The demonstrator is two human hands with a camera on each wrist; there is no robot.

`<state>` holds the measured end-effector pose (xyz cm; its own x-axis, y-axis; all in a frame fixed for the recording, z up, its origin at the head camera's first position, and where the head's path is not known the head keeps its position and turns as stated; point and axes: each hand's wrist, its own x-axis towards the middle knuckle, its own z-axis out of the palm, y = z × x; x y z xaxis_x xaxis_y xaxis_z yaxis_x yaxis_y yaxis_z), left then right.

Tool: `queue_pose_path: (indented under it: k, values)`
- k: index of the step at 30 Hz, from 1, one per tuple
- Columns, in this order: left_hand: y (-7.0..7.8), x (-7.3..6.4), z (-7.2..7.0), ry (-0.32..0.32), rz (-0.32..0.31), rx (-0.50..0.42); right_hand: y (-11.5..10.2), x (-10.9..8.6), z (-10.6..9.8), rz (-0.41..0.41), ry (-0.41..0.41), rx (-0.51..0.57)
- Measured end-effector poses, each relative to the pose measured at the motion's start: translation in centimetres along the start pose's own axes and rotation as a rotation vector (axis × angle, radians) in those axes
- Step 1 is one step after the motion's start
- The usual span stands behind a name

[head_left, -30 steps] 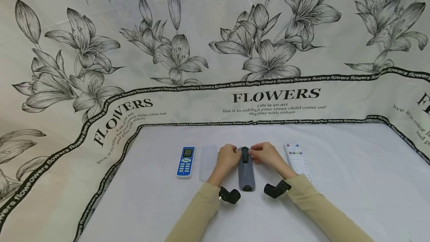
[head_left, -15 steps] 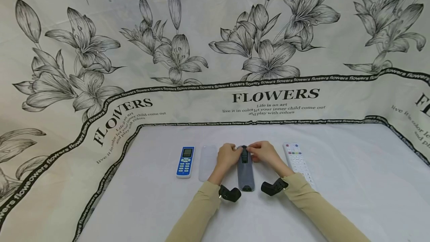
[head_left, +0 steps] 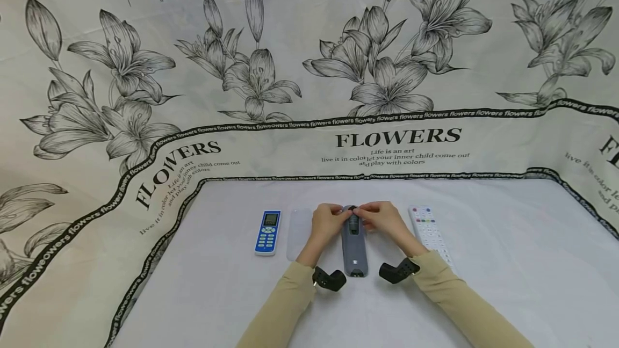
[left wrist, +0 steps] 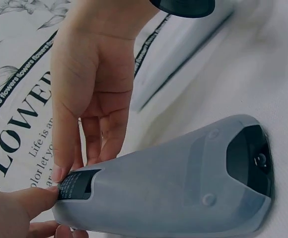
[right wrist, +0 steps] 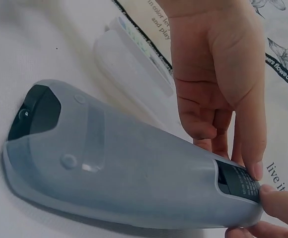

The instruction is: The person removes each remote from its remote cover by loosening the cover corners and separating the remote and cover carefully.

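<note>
Evidently pinched the far end of a translucent grey-blue remote cover (head_left: 355, 254) between thumb and fingers of both the left hand (head_left: 328, 223) and the right hand (head_left: 384, 218), with a dark remote control (left wrist: 239, 161) inside, on the white tablecloth (head_left: 208, 289) between both forearms. Saw a clear cover (head_left: 297, 235) just beside the left hand, and farther left a blue-and-white remote (head_left: 267, 233) with a small screen. Found a white remote (head_left: 426, 227) at right, partly blocked by the right beige sleeve (head_left: 447, 283).

The white cloth-covered table (head_left: 208, 294) bears 1 slim blue-and-white plastic remote (head_left: 268, 233), 1 flat translucent plastic sleeve (head_left: 299, 232) just beside it and, well apart, 1 long white remote with coloured buttons (head_left: 428, 227).
</note>
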<state>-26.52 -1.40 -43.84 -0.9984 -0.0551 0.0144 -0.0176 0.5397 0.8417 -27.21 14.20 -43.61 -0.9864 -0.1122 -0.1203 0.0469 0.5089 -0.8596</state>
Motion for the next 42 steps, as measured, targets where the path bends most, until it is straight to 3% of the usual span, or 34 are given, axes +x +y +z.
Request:
queue_pose_path:
  k: [8,15,19,25,33,42]
  values:
    - [0.3,-0.4,-0.9,-0.039,0.035,-0.073,-0.4,-0.6,-0.5,-0.056,0.02,0.073]
    - [0.5,-0.7,-1.5,-0.09,0.134,-0.006,-0.5,-0.9,-1.1,-0.108,0.009,0.046]
    - [1.0,-0.9,-1.7,-0.104,0.155,0.015,-0.8,-1.2,-1.4,-0.14,0.013,0.039]
    - [1.3,-1.4,-1.7,-0.036,0.2,0.065,-1.1,-1.7,-1.7,-0.169,0.018,0.029]
    - [1.9,-2.2,-1.5,0.08,0.303,0.258,-1.3,-2.5,-1.9,-0.255,0.087,-0.018]
    - [1.9,-2.3,-1.5,0.135,0.357,0.27,-2.2,-3.3,-1.7,-0.277,0.166,-0.131]
